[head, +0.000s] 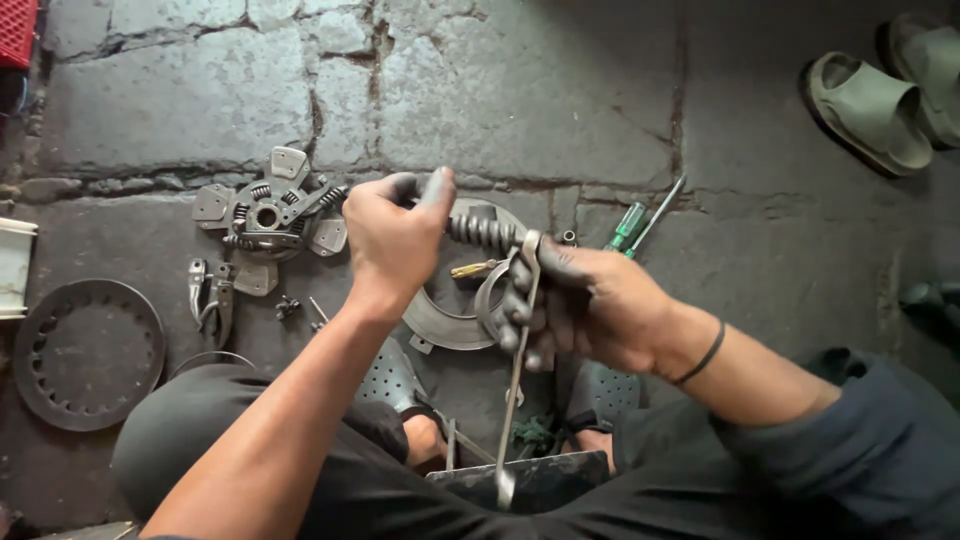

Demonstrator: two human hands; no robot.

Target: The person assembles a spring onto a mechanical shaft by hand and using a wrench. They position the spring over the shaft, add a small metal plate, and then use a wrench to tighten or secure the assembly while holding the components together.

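My knees and dark trousers (pixel 300 470) sit closest, at 6 o'clock. My left hand (pixel 392 240) has its fingers wrapped tight on a coil spring (pixel 483 232) at frame centre. My right hand (pixel 590 305), at 3 o'clock of it, fingers clamped round a long metal rod (pixel 516 375). Clutch disc (pixel 268 215) on stone floor (pixel 520 90) at 9 o'clock, screwdriver (pixel 628 226) at 2.
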